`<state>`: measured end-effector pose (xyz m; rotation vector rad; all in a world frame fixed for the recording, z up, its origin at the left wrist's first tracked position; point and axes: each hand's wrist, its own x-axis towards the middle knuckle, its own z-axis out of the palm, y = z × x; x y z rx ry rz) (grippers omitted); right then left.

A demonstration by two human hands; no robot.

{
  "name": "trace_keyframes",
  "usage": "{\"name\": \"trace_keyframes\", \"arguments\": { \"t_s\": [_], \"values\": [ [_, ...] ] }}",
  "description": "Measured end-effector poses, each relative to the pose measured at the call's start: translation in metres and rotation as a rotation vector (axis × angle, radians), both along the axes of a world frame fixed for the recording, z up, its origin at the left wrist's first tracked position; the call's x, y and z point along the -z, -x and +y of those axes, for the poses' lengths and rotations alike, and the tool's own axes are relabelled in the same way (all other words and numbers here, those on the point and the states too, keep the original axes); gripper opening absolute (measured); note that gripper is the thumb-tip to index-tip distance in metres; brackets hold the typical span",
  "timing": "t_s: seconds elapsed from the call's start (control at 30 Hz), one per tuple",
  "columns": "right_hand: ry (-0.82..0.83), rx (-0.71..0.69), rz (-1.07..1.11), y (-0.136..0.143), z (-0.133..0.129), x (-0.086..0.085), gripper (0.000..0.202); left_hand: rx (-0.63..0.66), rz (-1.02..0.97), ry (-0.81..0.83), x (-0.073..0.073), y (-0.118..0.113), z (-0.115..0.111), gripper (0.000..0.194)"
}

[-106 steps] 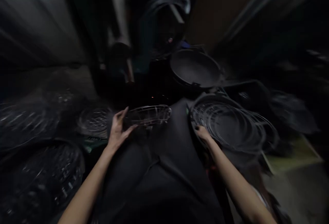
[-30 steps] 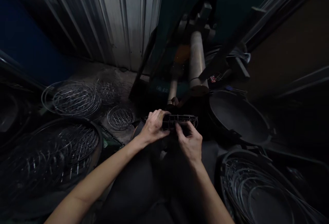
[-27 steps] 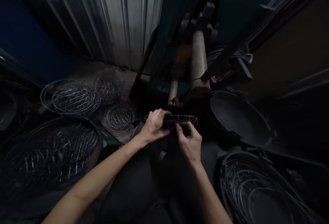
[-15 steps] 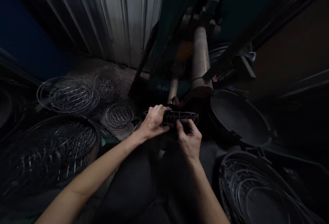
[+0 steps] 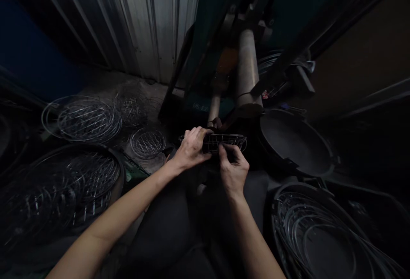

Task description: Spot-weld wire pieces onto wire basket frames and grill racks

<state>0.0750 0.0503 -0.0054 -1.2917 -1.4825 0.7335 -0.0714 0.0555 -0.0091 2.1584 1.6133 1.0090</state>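
A round wire rack (image 5: 214, 142) is held nearly edge-on in front of the machine's lower arm (image 5: 214, 107). My left hand (image 5: 192, 146) grips its left side, with the thumb and fingers around the wires. At the rack's near side, my right hand (image 5: 233, 165) is closed in a pinch, its fingertips at the wires. Whether a small part lies between those fingertips is too dark to tell. Just above the rack stands the thick metal cylinder (image 5: 248, 63) of the machine.
Wire racks (image 5: 88, 118) are piled on the floor at the left, with a smaller stack (image 5: 147, 143) nearer. A tub (image 5: 120, 163) at lower left holds more racks. At right are a round dark pan (image 5: 296, 142) and a basin (image 5: 277, 227) of wire rings.
The view has shifted slightly. Both hands remain at the wire rack, and my right hand's fingertips have moved a little up against its wires.
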Motion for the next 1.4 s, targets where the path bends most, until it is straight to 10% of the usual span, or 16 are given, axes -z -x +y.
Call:
{"name": "trace_keyframes", "arguments": {
  "t_s": [1.4],
  "values": [
    [0.027, -0.029, 0.099, 0.01, 0.022, 0.018, 0.025, -0.02, 0.168, -0.108, 0.016, 0.01, 0.029, 0.048]
  ]
}}
